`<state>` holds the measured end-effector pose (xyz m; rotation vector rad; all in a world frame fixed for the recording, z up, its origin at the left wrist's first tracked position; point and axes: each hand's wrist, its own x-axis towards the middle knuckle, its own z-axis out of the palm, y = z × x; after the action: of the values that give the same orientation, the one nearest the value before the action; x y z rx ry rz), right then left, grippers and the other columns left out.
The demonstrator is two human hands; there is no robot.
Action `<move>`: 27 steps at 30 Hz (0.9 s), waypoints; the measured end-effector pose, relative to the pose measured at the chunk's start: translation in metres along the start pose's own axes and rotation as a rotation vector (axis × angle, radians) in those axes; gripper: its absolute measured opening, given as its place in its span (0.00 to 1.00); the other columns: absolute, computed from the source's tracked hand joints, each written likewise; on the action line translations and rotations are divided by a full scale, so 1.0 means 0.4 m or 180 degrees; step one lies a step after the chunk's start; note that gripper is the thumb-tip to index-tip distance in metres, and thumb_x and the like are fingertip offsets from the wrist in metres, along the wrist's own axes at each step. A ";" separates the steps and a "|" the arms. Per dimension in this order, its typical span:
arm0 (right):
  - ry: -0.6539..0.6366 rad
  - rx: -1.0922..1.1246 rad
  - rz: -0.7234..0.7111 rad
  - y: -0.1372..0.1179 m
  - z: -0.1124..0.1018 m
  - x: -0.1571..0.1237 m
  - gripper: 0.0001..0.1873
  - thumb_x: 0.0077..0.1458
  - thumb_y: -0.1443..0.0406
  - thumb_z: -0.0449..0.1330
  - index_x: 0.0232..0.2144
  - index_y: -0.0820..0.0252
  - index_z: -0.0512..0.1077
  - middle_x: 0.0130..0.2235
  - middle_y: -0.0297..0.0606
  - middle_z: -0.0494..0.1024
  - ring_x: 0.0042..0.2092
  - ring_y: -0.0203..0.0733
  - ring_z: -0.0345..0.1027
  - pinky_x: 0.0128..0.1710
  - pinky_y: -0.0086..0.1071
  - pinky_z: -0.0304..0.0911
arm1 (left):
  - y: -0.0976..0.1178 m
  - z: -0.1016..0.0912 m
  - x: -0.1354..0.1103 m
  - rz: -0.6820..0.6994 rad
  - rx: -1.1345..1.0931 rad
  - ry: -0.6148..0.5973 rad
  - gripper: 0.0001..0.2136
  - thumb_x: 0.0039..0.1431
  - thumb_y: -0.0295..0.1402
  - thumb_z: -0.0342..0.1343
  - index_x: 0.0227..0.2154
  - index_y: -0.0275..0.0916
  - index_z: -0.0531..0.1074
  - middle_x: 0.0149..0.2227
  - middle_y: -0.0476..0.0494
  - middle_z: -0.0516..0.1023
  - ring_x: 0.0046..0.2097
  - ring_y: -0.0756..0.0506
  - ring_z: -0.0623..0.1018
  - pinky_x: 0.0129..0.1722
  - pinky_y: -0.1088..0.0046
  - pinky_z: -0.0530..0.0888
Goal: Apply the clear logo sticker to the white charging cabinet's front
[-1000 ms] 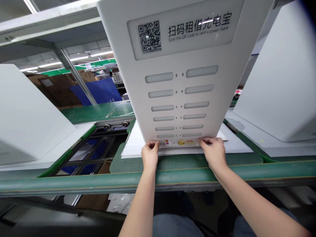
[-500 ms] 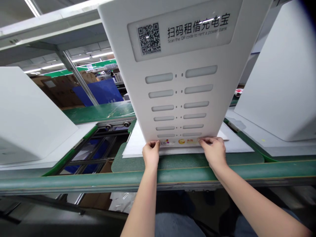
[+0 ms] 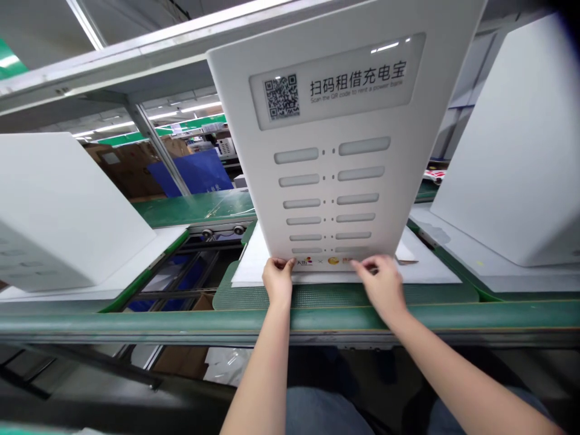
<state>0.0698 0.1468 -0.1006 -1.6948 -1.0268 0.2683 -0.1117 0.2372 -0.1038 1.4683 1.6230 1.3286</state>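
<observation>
A tall white power-bank rental cabinet (image 3: pixel 335 163) stands upright in front of me on a white foam sheet (image 3: pixel 254 266) laid over a green mat. Its face carries a QR code, black lettering and two columns of slots. A strip of small coloured logos (image 3: pixel 324 261) runs along its bottom edge. My left hand (image 3: pixel 278 280) presses its fingertips on the left end of that strip. My right hand (image 3: pixel 383 284) has its fingers bent together on the right part of the strip. Whether the strip is a loose sticker is unclear.
Two more white cabinets stand on the line, one at the left (image 3: pixel 67 211) and one at the right (image 3: pixel 516 157). A green rail (image 3: pixel 136 323) runs across in front of me. Beyond are a green conveyor (image 3: pixel 194 205), cardboard boxes and a blue bin.
The camera has pulled back and tilted, so the cabinet looks smaller and lower. My right hand has slid a little leftward along the logo strip. My left hand has stayed put.
</observation>
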 end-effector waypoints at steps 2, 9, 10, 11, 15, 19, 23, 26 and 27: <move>-0.0836 0.0171 -0.0485 -0.054 0.051 -0.023 0.15 0.46 0.55 0.55 0.24 0.61 0.72 0.32 0.41 0.72 0.37 0.41 0.65 0.42 0.36 0.61 | 0.000 0.000 0.002 0.0002 0.0050 0.0045 0.12 0.43 0.37 0.61 0.20 0.37 0.64 0.23 0.49 0.69 0.27 0.48 0.69 0.30 0.73 0.63; -0.2015 0.0099 -0.0586 -0.052 0.053 0.069 0.11 0.46 0.61 0.55 0.28 0.59 0.76 0.36 0.40 0.77 0.41 0.44 0.70 0.47 0.38 0.62 | -0.018 -0.010 0.010 -0.0120 -0.0072 0.0150 0.13 0.42 0.37 0.62 0.23 0.37 0.64 0.26 0.47 0.69 0.30 0.46 0.70 0.34 0.69 0.65; -0.1986 0.0051 -0.0472 -0.018 0.010 0.087 0.13 0.46 0.59 0.56 0.29 0.59 0.76 0.37 0.40 0.77 0.41 0.45 0.70 0.47 0.40 0.62 | -0.023 -0.011 0.012 -0.0184 -0.0142 0.0267 0.13 0.42 0.35 0.62 0.26 0.36 0.65 0.30 0.43 0.70 0.34 0.44 0.70 0.37 0.67 0.66; -0.1922 0.0017 -0.0348 0.018 -0.033 0.101 0.16 0.46 0.57 0.55 0.31 0.60 0.76 0.37 0.40 0.77 0.40 0.45 0.71 0.45 0.40 0.63 | -0.027 -0.011 0.015 -0.0241 -0.0235 0.0401 0.15 0.42 0.34 0.63 0.31 0.35 0.65 0.36 0.39 0.70 0.38 0.43 0.71 0.41 0.66 0.66; -0.1665 -0.0206 -0.0144 0.089 -0.113 0.116 0.20 0.48 0.55 0.51 0.29 0.64 0.75 0.32 0.44 0.78 0.34 0.49 0.71 0.38 0.45 0.65 | -0.026 -0.009 0.021 -0.0262 -0.0844 0.0452 0.16 0.52 0.32 0.54 0.44 0.36 0.62 0.50 0.35 0.65 0.52 0.44 0.67 0.50 0.68 0.64; -0.1963 -0.0097 -0.0640 -0.027 0.052 0.083 0.11 0.49 0.64 0.54 0.30 0.59 0.76 0.38 0.39 0.77 0.43 0.44 0.70 0.48 0.41 0.62 | -0.014 -0.008 0.022 -0.0246 -0.1313 0.0189 0.14 0.59 0.36 0.43 0.42 0.33 0.67 0.47 0.37 0.70 0.49 0.45 0.70 0.50 0.68 0.65; -0.2056 0.0057 -0.1120 -0.177 0.225 0.035 0.06 0.46 0.71 0.57 0.28 0.62 0.75 0.33 0.38 0.78 0.36 0.37 0.71 0.42 0.35 0.66 | -0.014 -0.012 0.020 -0.0185 -0.1635 0.0065 0.17 0.57 0.35 0.42 0.43 0.31 0.68 0.49 0.38 0.70 0.52 0.44 0.68 0.54 0.66 0.62; -0.1602 0.0123 -0.1478 -0.163 0.189 0.013 0.02 0.42 0.67 0.62 0.24 0.57 0.72 0.30 0.32 0.77 0.34 0.34 0.70 0.39 0.27 0.66 | -0.020 -0.010 0.024 -0.0173 -0.1893 0.0056 0.18 0.55 0.37 0.43 0.43 0.30 0.67 0.49 0.38 0.70 0.51 0.44 0.68 0.54 0.67 0.63; -0.1296 0.0089 -0.1498 -0.129 0.143 0.014 0.05 0.41 0.62 0.62 0.23 0.57 0.71 0.29 0.33 0.76 0.35 0.35 0.69 0.40 0.28 0.65 | -0.022 -0.009 0.026 -0.0193 -0.1944 0.0067 0.18 0.55 0.38 0.44 0.43 0.31 0.68 0.48 0.38 0.70 0.51 0.44 0.68 0.54 0.66 0.63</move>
<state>0.0118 0.1915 -0.0762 -1.3483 -1.6784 0.3223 -0.1206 0.2469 -0.1086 1.0258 1.1115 1.6184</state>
